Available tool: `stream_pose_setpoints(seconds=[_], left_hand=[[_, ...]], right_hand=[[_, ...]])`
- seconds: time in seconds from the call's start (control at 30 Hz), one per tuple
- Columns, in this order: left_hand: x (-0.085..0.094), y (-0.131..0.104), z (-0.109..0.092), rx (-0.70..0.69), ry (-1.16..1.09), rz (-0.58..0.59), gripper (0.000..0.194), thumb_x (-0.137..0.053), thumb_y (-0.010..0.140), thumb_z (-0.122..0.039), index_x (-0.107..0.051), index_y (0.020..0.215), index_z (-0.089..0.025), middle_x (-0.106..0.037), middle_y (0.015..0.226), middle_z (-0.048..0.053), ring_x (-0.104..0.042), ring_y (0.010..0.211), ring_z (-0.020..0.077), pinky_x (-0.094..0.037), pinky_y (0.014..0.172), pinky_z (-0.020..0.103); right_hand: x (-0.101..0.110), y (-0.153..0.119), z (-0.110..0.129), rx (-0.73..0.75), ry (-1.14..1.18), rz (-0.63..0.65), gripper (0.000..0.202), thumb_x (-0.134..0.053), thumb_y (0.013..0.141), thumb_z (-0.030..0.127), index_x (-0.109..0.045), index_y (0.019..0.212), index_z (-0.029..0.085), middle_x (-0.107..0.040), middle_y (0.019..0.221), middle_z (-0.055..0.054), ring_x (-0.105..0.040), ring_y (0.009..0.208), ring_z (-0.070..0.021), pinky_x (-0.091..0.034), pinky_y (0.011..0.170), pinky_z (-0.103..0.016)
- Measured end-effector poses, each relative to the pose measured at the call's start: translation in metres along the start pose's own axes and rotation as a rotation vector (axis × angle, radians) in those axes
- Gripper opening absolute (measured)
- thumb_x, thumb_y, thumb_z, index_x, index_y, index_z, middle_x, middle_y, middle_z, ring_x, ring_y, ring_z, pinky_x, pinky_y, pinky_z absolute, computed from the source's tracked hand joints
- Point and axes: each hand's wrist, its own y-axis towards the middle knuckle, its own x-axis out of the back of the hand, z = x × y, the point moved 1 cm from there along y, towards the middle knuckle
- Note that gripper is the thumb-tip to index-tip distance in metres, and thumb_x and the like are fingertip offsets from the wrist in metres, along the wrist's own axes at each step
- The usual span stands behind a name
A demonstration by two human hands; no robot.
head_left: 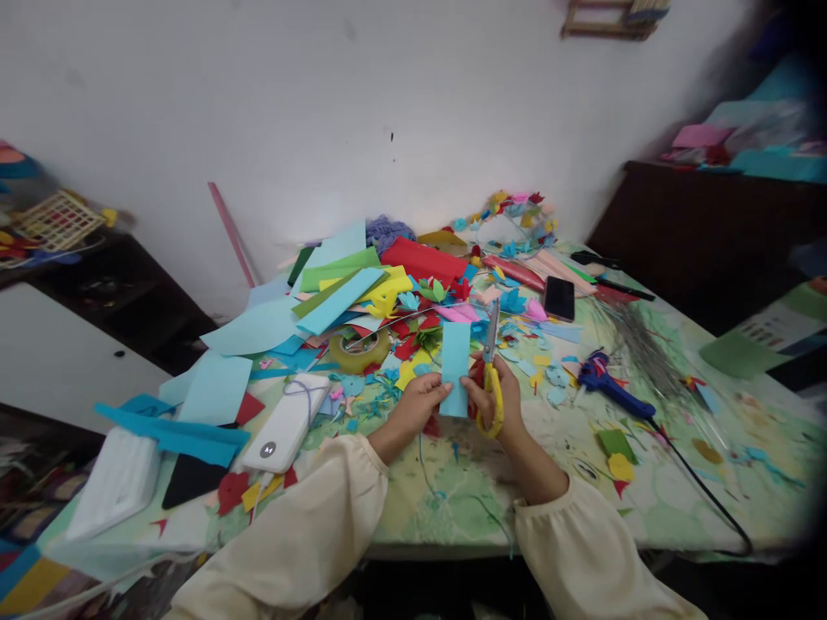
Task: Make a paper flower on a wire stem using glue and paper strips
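Note:
A light blue paper strip (456, 353) is held upright above the front middle of the table. Its left edge is pinched between the thumb and fingers of my left hand (417, 405). My right hand (500, 400) grips yellow-handled scissors (492, 370), blades pointing up and away from me. The thumb of that hand also presses on the strip's right edge. The blades stand beside the strip, apart from it. Something red shows behind the right fingers, partly hidden. Paper flowers and scraps, such as a green paper flower (434, 291), lie just beyond my hands.
Coloured paper sheets (255, 325) pile up at the back left, around a tape roll (359, 347). A white power bank (290, 426) lies at left. To the right are a phone (559, 298), a blue glue gun (613, 392) with a trailing cord, and thin wires (646, 344).

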Motion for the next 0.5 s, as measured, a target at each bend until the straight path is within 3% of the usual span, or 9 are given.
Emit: stream_pose_setpoints(seconds=[0.5], left_hand=[[0.0009,0.0018,0.0038,-0.023,0.114,-0.017,0.035,-0.065,0.069,-0.047,-0.063,0.077,-0.013,-0.059,0.062,0.001,-0.053,0.059,0.014,-0.04,0.056,0.025]], right_hand=[[0.0003,-0.003,-0.0011,-0.042,0.065,0.04,0.039,-0.065,0.064,0.032,-0.048,0.098,0.023,-0.053,0.067,0.004,-0.048,0.052,-0.0119,-0.041,0.045,-0.024]])
